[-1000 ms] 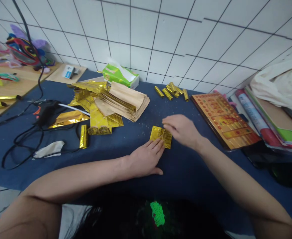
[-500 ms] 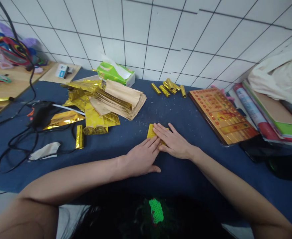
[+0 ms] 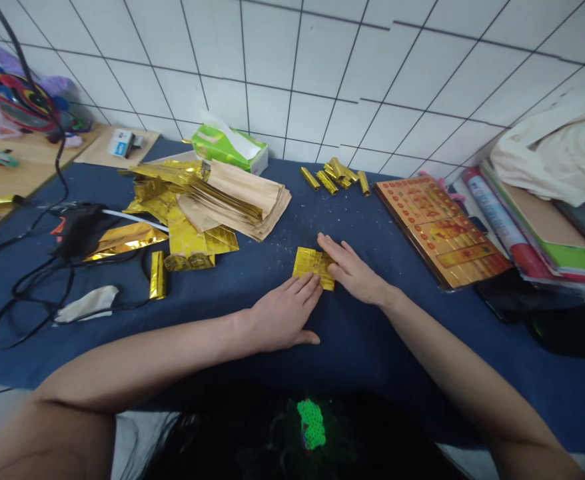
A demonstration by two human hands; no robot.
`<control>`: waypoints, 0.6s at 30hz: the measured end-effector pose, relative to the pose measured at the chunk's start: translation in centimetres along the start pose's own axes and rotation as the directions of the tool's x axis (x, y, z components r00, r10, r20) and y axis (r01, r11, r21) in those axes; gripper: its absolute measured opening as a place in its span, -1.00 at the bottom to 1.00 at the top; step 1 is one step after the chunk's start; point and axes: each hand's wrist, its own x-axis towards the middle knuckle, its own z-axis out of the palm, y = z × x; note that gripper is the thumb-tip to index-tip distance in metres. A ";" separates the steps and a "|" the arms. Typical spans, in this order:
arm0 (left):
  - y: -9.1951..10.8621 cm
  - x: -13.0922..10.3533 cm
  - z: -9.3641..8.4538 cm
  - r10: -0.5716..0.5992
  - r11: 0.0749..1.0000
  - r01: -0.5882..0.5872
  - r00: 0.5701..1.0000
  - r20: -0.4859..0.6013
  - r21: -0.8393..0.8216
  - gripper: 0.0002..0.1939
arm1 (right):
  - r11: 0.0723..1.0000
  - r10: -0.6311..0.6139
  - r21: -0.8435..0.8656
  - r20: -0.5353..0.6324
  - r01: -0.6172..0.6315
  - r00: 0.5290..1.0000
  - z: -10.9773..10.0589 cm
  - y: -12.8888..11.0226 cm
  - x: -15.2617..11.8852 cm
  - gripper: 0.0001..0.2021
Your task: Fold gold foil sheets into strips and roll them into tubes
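A small rectangle of gold foil paper [image 3: 306, 260] lies flat on the blue cloth in front of me. My left hand [image 3: 287, 310] rests with outstretched fingers on its near edge, the thumb spread away. My right hand [image 3: 353, 270] is at its right edge, fingers extended and tilted on its side; I cannot tell whether it touches the paper. Left of my hands sit a stack of brown-backed foil sheets [image 3: 252, 193] and loose, crumpled gold foil [image 3: 187, 230]. One gold foil roll [image 3: 157, 275] stands apart at the left, and several small gold rolls [image 3: 335, 175] lie near the wall.
A black glue gun [image 3: 80, 227] with a looped cord lies at the left. A green tissue box [image 3: 230, 147] stands by the tiled wall. An orange-gold printed pack [image 3: 445, 230] lies at the right, beside books and a spray can [image 3: 505, 217].
My right hand has drawn off the gold paper to its right side, uncovering more of it. My left hand stays on the paper. The view has shifted slightly.
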 end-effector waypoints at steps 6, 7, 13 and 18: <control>0.0 0.1 -0.2 -0.008 1.000 0.007 1.000 -0.016 -0.027 -0.14 | 0.978 -0.207 0.041 0.026 0.206 0.978 0.1 -2.4 -1.7 -0.31; 0.0 0.1 -0.3 -0.006 0.999 0.005 1.000 -0.018 -0.033 -0.14 | 0.971 -0.238 0.037 0.055 0.237 0.970 0.4 -2.6 -1.7 -0.29; 0.1 0.1 -0.5 -0.011 1.000 0.011 1.000 0.006 -0.014 -0.16 | 0.981 -0.190 -0.032 0.088 0.194 0.978 1.2 -0.5 -0.1 -0.37; 0.0 0.0 -0.4 -0.006 1.000 0.006 1.000 0.009 -0.009 -0.15 | 0.996 -0.085 0.030 -0.037 0.086 0.996 0.0 0.3 0.0 -0.44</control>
